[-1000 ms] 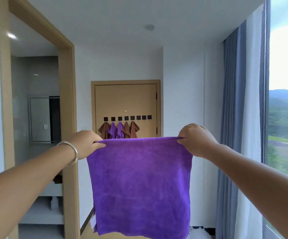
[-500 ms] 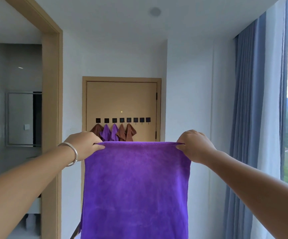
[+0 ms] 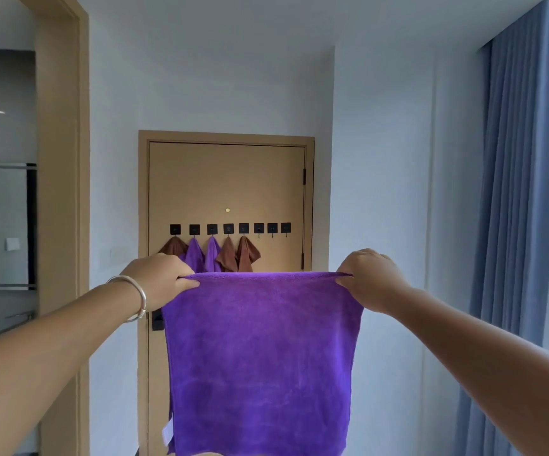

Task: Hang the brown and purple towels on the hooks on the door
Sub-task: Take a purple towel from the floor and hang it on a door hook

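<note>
We are holding the purple towel [image 3: 260,357] spread out at chest height, facing the door [image 3: 227,185] and well apart from it. Our left hand [image 3: 159,278] is pinching the top left corner and our right hand [image 3: 370,279] is pinching the top right corner, fingers curled over the hem.

We are judging the cloth to be light, soft and limp: it is hanging straight down from the taut top edge with no stiffness of its own. It is not fragile, and the plush pile is giving a secure hold. For hanging, we are judging a single corner or the hem near it to be the place to grip, so the fabric can gather onto one hook.

The towel is reading as a vivid, even violet, roughly square, with a small white label at the lower left edge.

On the door, a row of black hooks [image 3: 230,228] is carrying five towels on the left; the three rightmost hooks [image 3: 272,228] are showing bare.
</note>
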{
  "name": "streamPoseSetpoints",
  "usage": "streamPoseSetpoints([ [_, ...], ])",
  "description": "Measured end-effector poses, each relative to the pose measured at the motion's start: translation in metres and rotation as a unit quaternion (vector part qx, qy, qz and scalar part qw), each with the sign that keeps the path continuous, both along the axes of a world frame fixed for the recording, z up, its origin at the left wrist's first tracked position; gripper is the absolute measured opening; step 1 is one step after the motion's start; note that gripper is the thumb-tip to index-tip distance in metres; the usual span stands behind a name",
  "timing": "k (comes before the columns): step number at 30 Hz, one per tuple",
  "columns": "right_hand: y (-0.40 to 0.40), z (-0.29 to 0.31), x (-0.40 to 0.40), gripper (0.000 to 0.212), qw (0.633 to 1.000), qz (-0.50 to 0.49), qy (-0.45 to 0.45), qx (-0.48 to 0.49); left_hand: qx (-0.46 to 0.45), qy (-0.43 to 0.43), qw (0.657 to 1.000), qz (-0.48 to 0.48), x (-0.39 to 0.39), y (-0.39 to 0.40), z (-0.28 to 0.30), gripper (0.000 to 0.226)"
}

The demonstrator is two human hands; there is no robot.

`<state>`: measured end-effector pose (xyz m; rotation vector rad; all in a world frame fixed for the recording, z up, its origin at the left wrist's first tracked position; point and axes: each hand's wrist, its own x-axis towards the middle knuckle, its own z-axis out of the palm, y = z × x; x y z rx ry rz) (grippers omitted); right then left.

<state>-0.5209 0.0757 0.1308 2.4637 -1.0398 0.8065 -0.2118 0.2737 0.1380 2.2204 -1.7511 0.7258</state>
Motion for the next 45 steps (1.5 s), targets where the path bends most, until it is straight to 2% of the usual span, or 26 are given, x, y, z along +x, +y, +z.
streamPoseSetpoints([
  [18, -0.281, 0.004, 0.125, 0.030, 1.000, 0.024, -0.018, 0.004, -0.005, 0.010, 1.000, 0.027, 0.120, -0.275, 0.002, 0.040],
  [26, -0.379, -0.004, 0.187, 0.031, 1.000, 0.015, -0.012, 0.016, 0.028, 0.050, 0.998, 0.016, 0.181, -0.374, -0.006, 0.037],
  [32, -0.448, -0.012, 0.250, 0.031, 1.000, -0.001, -0.001, 0.019, 0.023, 0.032, 0.999, 0.009, 0.248, -0.446, -0.009, 0.039],
  [45, -0.579, -0.012, 0.408, 0.023, 0.998, -0.049, -0.019, 0.045, -0.008, 0.060, 0.997, -0.039, 0.416, -0.599, -0.010, 0.037],
])
